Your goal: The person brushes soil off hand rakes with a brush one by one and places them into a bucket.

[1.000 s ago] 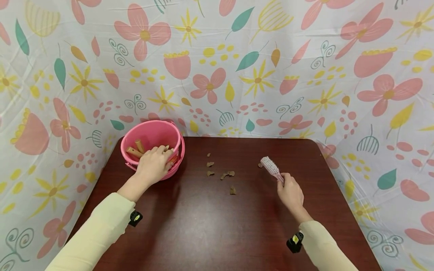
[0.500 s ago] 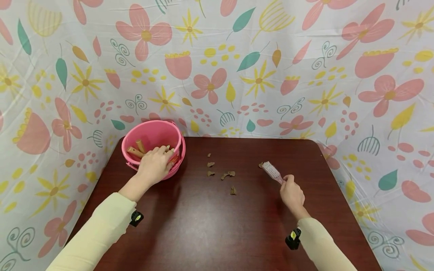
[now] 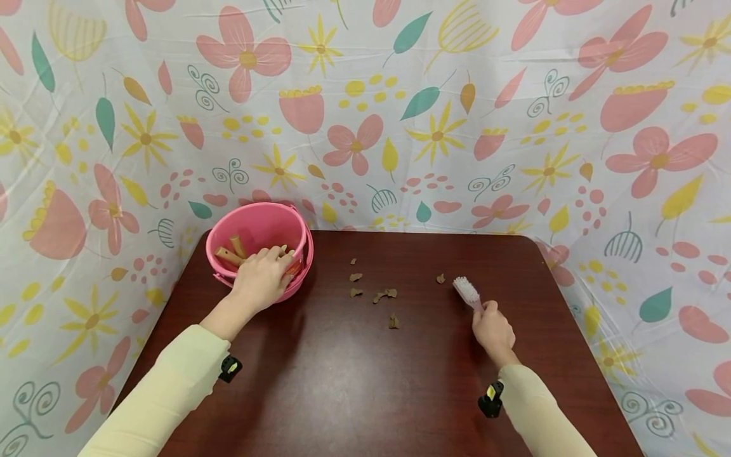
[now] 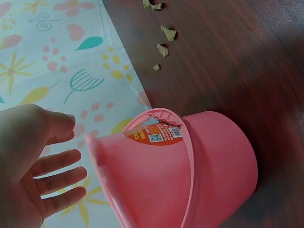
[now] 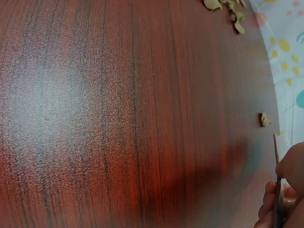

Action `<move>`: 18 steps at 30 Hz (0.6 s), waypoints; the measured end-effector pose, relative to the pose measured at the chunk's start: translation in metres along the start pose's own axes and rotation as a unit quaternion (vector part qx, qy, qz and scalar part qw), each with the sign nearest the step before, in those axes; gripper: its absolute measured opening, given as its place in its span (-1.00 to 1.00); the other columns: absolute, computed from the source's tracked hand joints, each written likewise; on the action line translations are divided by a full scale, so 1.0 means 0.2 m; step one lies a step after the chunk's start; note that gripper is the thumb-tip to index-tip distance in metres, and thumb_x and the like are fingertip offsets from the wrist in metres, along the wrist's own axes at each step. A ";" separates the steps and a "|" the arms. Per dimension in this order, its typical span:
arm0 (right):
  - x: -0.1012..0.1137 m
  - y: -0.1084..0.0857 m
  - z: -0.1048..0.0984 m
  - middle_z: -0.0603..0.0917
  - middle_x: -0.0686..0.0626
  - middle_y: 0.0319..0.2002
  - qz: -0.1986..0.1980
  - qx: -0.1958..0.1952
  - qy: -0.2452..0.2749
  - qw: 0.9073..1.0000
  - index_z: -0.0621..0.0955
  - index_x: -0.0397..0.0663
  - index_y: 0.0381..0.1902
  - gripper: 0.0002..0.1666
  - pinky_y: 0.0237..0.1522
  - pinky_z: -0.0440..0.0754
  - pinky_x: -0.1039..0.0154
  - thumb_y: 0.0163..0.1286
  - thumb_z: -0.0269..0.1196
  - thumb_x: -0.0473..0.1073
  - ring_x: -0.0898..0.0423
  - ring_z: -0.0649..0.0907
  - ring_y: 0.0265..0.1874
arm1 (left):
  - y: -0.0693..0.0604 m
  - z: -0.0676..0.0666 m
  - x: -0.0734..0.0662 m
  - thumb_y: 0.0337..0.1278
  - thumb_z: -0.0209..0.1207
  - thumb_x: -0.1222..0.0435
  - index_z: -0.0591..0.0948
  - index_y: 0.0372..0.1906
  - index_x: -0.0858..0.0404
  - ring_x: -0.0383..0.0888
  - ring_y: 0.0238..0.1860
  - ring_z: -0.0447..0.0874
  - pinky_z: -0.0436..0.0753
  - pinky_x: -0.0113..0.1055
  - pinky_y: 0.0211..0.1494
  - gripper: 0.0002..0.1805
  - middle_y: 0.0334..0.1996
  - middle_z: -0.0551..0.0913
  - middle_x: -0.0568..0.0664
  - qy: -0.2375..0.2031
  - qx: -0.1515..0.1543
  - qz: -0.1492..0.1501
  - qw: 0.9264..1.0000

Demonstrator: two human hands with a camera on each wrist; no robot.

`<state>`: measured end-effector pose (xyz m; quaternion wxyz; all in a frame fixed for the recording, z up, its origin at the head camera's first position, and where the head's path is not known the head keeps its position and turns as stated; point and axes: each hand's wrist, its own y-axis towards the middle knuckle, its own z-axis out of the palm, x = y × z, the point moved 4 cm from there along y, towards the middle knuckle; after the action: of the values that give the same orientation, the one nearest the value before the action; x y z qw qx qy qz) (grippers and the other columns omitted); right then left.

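My right hand [image 3: 493, 327] grips the handle of a pale pink brush [image 3: 467, 292] with white bristles facing up, over the right side of the table. In the right wrist view the brush [image 5: 277, 190] is seen edge-on, with the thumb along it. A small brown scrap [image 3: 440, 278], like a bit of dry leaf, lies just left of the bristles. My left hand [image 3: 261, 279] is at the near rim of a pink bucket [image 3: 259, 222]. In the left wrist view its fingers [image 4: 59, 183] are loosely spread beside the rim, apart from it. Wooden handles [image 3: 228, 255] stick up inside the bucket.
Several more brown scraps [image 3: 385, 295] lie scattered across the middle of the dark wooden table [image 3: 342, 393]. The bucket's handle [image 4: 191, 166] hangs down against its side, near an orange label [image 4: 156, 135]. A flowered cloth [image 3: 365, 82] hangs behind the table and along both sides.
My right hand has drawn the brush a little right and toward me, away from the small scrap, which now shows fully. The left hand has stayed by the bucket.
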<state>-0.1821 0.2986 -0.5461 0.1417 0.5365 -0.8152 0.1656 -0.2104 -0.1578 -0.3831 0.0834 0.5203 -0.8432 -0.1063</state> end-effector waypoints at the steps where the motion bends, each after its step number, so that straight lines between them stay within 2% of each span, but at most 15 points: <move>1: 0.00 0.00 0.00 0.56 -0.35 -0.13 0.002 0.004 -0.001 1.000 0.31 -0.22 0.11 -0.55 -0.47 0.47 -0.09 0.39 -0.09 -0.04 -0.29 0.60 -0.34 | 0.00 0.00 0.00 -0.09 0.32 0.20 0.58 -0.05 0.25 0.11 -0.16 0.54 0.57 -0.05 -0.15 -0.58 -0.12 0.58 0.18 0.001 -0.002 0.001 1.000; 10: -0.02 0.02 0.03 0.52 -0.35 -0.12 0.015 0.023 -0.003 1.000 0.27 -0.26 0.12 -0.52 -0.43 0.46 -0.09 0.38 -0.09 -0.04 -0.31 0.58 -0.30 | 0.00 -0.02 0.00 -0.13 0.35 0.20 0.59 -0.06 0.23 0.09 -0.16 0.54 0.56 -0.08 -0.15 -0.57 -0.15 0.58 0.15 0.002 -0.002 -0.005 1.000; 18: -0.02 0.03 0.04 0.51 -0.38 -0.15 0.022 0.010 0.007 1.000 0.29 -0.29 0.04 -0.57 -0.39 0.46 -0.11 0.37 -0.09 -0.08 -0.33 0.56 -0.27 | 0.00 -0.03 0.01 -0.16 0.36 0.19 0.60 -0.07 0.25 0.08 -0.16 0.54 0.57 -0.08 -0.10 -0.55 -0.15 0.58 0.15 -0.007 0.005 -0.014 1.000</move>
<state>-0.1865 0.2998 -0.5552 0.1388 0.5184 -0.8242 0.1805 -0.2108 -0.1605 -0.3779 0.0732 0.5320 -0.8368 -0.1071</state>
